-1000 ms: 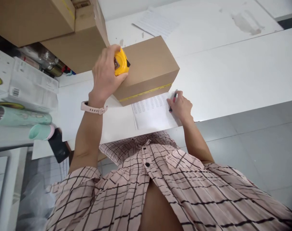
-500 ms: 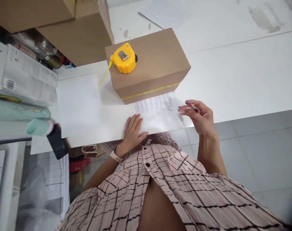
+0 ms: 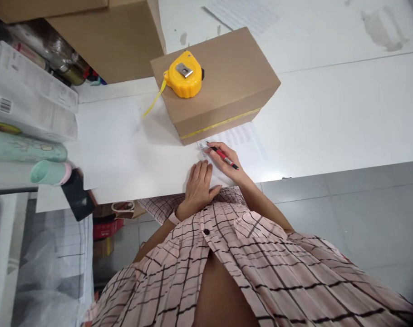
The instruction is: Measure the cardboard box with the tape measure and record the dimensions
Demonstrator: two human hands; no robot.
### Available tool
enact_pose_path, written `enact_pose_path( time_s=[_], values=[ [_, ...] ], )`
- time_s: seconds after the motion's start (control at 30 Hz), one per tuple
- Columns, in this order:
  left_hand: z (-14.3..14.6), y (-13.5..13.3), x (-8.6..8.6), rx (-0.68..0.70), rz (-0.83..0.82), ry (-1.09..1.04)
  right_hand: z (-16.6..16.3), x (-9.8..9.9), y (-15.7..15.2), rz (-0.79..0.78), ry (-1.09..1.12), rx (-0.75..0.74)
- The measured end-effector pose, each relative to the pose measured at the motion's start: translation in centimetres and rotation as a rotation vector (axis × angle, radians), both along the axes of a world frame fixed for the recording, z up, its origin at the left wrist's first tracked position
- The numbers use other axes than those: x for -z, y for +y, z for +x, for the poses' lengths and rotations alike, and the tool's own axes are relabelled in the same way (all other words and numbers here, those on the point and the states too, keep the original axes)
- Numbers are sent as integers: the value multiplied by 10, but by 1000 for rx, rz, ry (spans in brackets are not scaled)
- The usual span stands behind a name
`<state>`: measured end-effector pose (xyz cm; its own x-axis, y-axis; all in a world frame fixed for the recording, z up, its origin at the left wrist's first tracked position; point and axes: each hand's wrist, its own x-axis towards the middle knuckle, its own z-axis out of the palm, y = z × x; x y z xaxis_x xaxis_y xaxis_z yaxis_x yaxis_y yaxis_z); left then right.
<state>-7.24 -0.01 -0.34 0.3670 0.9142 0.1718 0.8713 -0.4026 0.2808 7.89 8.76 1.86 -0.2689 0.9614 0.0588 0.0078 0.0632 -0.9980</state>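
My right hand (image 3: pixel 226 160) grips a red and black pen (image 3: pixel 224 157), its tip at the upper left part of a printed sheet (image 3: pixel 249 147). Whether the tip touches the paper I cannot tell. Flat on the sheet's left edge and the table rests my left hand (image 3: pixel 199 182), fingers stretched out. Just beyond both hands stands a brown cardboard box (image 3: pixel 223 75), covering the sheet's far edge. On top of the box lies a yellow tape measure (image 3: pixel 185 75). A yellow tape strip (image 3: pixel 223 123) runs along the box's near side.
Larger cardboard boxes (image 3: pixel 114 43) stand at the back left. A blank white sheet (image 3: pixel 106 145), a black phone (image 3: pixel 77 195), a mint cup (image 3: pixel 50 172) and a mint bottle (image 3: pixel 26 145) are at the left. Another printed sheet (image 3: pixel 242 13) lies behind the box. The white table's front edge (image 3: pixel 346 168) runs near my body.
My right hand has moved left with the pen, from the sheet's right side to its upper left part. My left hand stays on the paper. The view has shifted slightly.
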Motion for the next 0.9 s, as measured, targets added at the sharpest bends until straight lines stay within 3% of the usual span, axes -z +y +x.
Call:
enact_pose_path(
  time_s=[0.13,0.37,0.67,0.9],
  values=[
    [-2,1,-7,3,-34,16,1,6,0,6,-22,8],
    [7,8,-22,-59,-45,21,-3,-2,-2,-19,-32,83],
    [-8,24,-22,-113,-60,-193,-2,4,-1,-40,-5,114],
    [-15,17,-15,-4,15,-83,-3,1,-3,-41,20,138]
  ],
)
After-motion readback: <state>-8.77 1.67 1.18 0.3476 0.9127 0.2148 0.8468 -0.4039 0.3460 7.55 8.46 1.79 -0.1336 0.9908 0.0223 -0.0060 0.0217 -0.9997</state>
